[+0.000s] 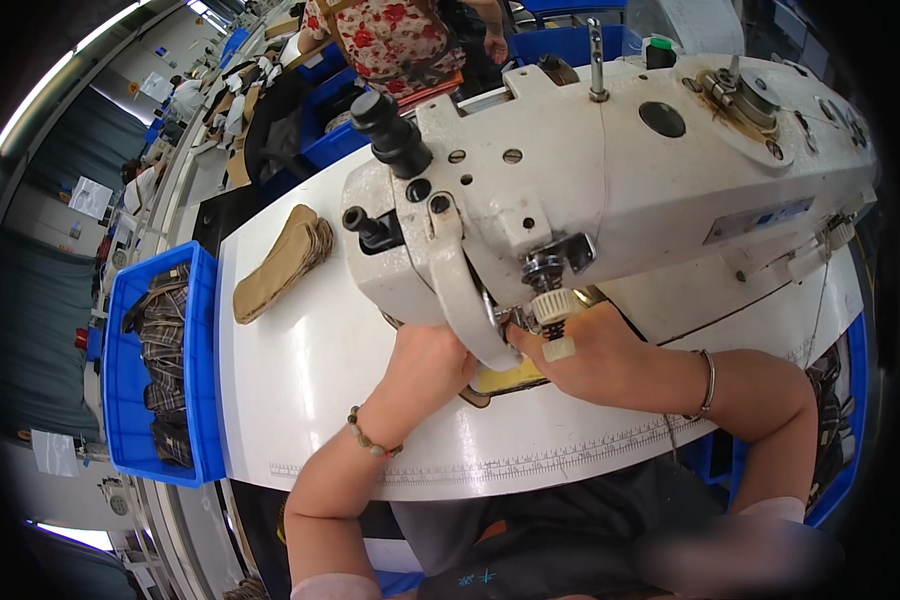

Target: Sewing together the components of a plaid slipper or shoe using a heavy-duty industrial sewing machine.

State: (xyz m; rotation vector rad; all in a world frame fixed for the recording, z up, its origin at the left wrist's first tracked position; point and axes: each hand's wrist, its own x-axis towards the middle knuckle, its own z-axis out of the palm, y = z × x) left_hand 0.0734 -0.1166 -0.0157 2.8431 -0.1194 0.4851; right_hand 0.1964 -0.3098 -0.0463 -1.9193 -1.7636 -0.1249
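I see left hand [430,365] and right hand [592,358] flanking needle area of sewing machine [660,170], probably steadying brown-edged piece [477,399] on counter [295,405] beneath; fingers partly hidden, can't tell grip. Tan cut-piece stack [285,265] lies far left (presumably set clear of sewing).

A person's left hand [428,362] and right hand [595,360] are flanking a yellow-faced piece [511,377] beneath the head of a white sewing machine [630,190], which is partly hiding the fingers. On the white table [315,420], a stack of tan cut pieces [282,265] is lying left of the machine. Beside the table's left edge, a blue bin [206,350] is holding plaid pieces [164,345]. Beyond the machine, a co-worker [390,42] is wearing a floral top.
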